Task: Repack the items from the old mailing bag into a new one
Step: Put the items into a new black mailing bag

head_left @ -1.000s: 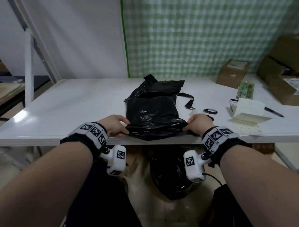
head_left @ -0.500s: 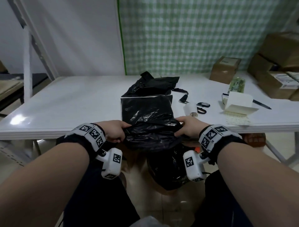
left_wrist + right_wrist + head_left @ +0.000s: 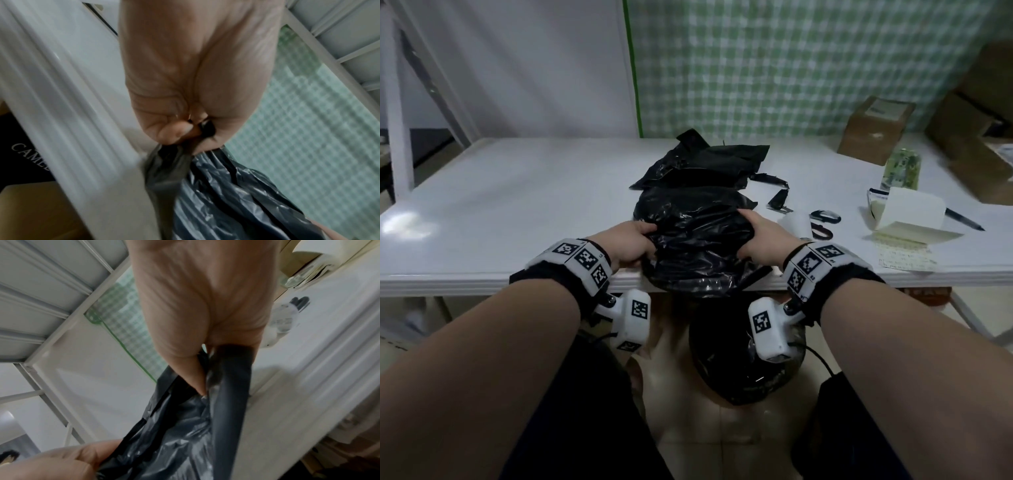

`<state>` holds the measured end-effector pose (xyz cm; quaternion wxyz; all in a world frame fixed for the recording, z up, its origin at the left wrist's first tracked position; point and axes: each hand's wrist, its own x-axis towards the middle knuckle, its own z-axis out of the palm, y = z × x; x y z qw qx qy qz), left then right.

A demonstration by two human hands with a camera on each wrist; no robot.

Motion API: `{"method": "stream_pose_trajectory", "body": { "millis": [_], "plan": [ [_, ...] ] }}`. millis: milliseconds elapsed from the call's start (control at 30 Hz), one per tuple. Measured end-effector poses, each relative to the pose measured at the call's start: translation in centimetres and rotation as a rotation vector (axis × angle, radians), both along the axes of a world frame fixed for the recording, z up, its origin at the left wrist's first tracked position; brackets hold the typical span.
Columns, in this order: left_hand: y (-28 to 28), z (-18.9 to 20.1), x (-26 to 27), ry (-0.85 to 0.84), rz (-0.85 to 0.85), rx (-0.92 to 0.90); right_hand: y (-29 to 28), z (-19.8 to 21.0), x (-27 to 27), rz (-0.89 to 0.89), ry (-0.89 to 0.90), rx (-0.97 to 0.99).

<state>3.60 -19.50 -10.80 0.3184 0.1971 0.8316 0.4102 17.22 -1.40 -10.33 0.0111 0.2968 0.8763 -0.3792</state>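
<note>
A crinkled black mailing bag (image 3: 695, 240) lies bulging at the front edge of the white table (image 3: 517, 205), its near end hanging a little over the edge. My left hand (image 3: 630, 245) grips the bag's left side; in the left wrist view my left hand (image 3: 185, 73) has its fingers curled round a bunch of the bag (image 3: 216, 194). My right hand (image 3: 760, 240) grips the right side, where my right hand (image 3: 201, 296) pinches a fold of the bag (image 3: 185, 426). A second, flatter black bag (image 3: 705, 164) lies just behind the first one.
Right of the bags lie a black strip (image 3: 779, 198), a white roll (image 3: 796, 222), scissors (image 3: 823, 222), a label roll (image 3: 907, 212), a pen (image 3: 962, 221) and a green packet (image 3: 900, 168). Cardboard boxes (image 3: 873, 130) stand at the back right. A black bin bag (image 3: 743, 377) sits under the table.
Both hands drew the bag's near end off the table edge, then lifted it and moved it up over the table. The bag is now more bunched between them.
</note>
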Motion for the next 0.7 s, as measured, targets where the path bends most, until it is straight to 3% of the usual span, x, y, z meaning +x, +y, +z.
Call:
{"method": "stream_pose_trajectory", "body": {
  "millis": [200,300,433,700],
  "plan": [
    [2.5,0.2,-2.6,-0.051,0.034,0.040,1.7,-0.1,-3.3,-0.026,-0.041,0.101],
    [3.2,0.2,-3.4,-0.091,0.053,0.061,2.0,0.2,-3.6,-0.100,0.031,0.129],
    [2.6,0.0,-3.4,-0.097,0.036,0.048,2.1,0.2,-2.4,-0.215,0.155,0.099],
    [-1.7,0.1,-2.0,0.012,0.146,0.058,0.2,-0.6,1.2,-0.338,0.145,0.113]
  ]
}}
